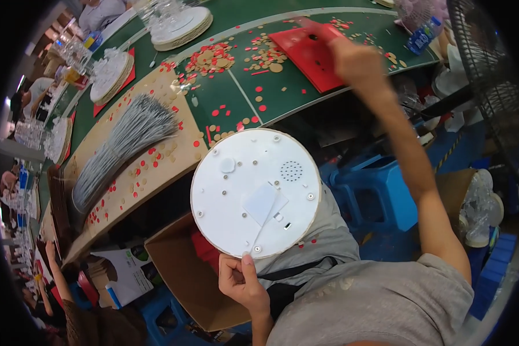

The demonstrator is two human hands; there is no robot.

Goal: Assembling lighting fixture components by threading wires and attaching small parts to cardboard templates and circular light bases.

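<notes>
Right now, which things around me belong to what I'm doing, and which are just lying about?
In the job, apparently: white disc, edge held by your left hand; red sheet, partly hidden by your blurred right hand.

Lying about, apparently: blue stool; bottle; fan; grey wire bundle, untouched, role unclear.

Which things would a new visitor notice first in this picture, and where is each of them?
Probably the large white disc in the middle, its lower edge held by the left hand. Next comes the thick bundle of grey strands on the tan board at the left. Further up, the blurred right hand overlaps a bright red sheet on the green table.
</notes>
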